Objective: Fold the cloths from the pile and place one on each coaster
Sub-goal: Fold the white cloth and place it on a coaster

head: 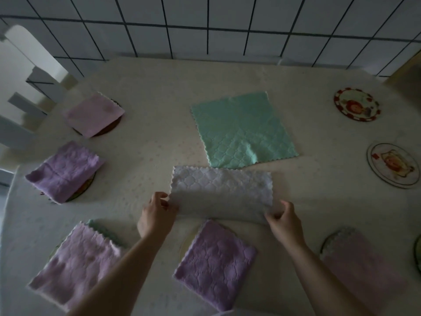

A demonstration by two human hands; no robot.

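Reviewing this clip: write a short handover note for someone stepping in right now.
Hands: left hand and right hand each pinch a near corner of the white cloth, folded once.
Done: five folded cloths lie on coasters, left and near side.
Left: finish the white cloth; fold the green cloth, lying flat; two bare coasters at right.

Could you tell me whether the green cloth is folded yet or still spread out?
Spread out: the green cloth lies flat as one full square on the table, apart from both hands.
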